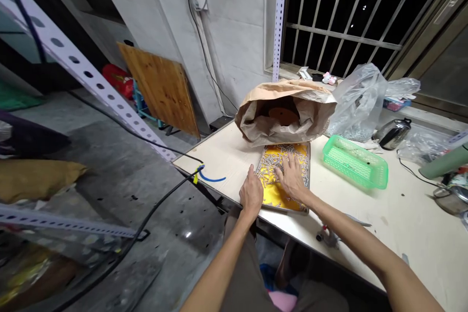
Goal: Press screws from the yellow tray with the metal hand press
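Observation:
A shallow tray (270, 195) with a yellow bottom lies on the table in front of me. Many small silvery metal pieces (269, 168), screw-like in shape, are scattered over it, thickest in its far half. My left hand (251, 191) is closed at the tray's left edge, its fingertips partly hidden. Flat on the metal pieces rests my right hand (291, 178), fingers spread and holding nothing. Just beyond the tray a large brown paper bag (252, 112) lies with its mouth towards me, a round brown disc (283, 116) inside.
A green plastic basket (354, 163) stands right of the tray. Farther right are a clear plastic bag (360, 97), a metal kettle (394, 134) and a pot (453, 200). A blue-tipped cable (212, 179) crosses the table's left corner. A perforated metal post (106, 95) slants at left.

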A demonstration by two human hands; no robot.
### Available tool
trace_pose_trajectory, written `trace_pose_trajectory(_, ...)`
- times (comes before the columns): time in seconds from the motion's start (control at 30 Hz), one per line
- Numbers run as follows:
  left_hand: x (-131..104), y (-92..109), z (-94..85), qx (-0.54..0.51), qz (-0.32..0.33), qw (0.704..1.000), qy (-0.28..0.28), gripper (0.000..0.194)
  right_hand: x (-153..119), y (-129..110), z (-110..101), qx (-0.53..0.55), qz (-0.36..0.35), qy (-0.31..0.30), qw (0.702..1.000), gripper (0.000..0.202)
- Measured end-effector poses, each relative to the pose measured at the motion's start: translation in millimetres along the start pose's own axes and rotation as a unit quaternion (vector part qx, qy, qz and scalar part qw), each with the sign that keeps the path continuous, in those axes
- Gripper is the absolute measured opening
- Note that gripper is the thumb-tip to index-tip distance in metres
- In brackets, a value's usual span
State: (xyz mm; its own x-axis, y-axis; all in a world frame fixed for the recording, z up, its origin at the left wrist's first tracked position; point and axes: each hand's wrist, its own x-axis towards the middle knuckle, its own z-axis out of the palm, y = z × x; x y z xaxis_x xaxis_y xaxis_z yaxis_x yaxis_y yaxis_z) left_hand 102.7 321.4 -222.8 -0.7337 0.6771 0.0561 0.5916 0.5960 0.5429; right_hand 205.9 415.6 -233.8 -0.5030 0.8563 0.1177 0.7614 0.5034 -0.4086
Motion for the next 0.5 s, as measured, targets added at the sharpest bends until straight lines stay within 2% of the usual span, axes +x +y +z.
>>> trace_pose_trajectory(0.1, 0.2, 0.6, -0.3, 0.001, -0.009, 1.000, -0.005, 0.046, 7.2, 0.0, -7.8, -0.002, 0.102, -0.003, 0.995, 0.067)
trace_pose_trajectory(0.17, 0.3, 1.1, -0.4, 0.000, -0.012, 1.000, -0.004, 0.046, 3.3, -1.8, -6.5, -0.004, 0.135, -0.008, 0.991, 0.072)
trace_pose_trajectory(0.23, 0.3, 1.6, -0.7, -0.001, -0.009, 1.000, 0.001, 0.045, -7.0, -8.1, -1.1, 0.011, 0.132, -0.022, 0.991, 0.075)
trace_pose_trajectory(0.37, -0.6, 3.9, -4.1, 0.001, -0.007, 1.000, -0.003, 0.046, -28.9, -24.7, 0.3, 0.069, 0.066, -0.050, 0.994, 0.075)
trace_pose_trajectory(0.43, -1.3, 5.9, -6.9, 0.005, -0.014, 1.000, -0.013, 0.046, -35.7, -29.0, -5.9, 0.074, 0.099, -0.055, 0.991, 0.076)
trace_pose_trajectory(0.5, -1.7, 7.8, -9.2, 0.010, -0.020, 0.999, -0.022, 0.046, -40.6, -31.0, -10.8, 0.060, 0.164, -0.070, 0.982, 0.079)
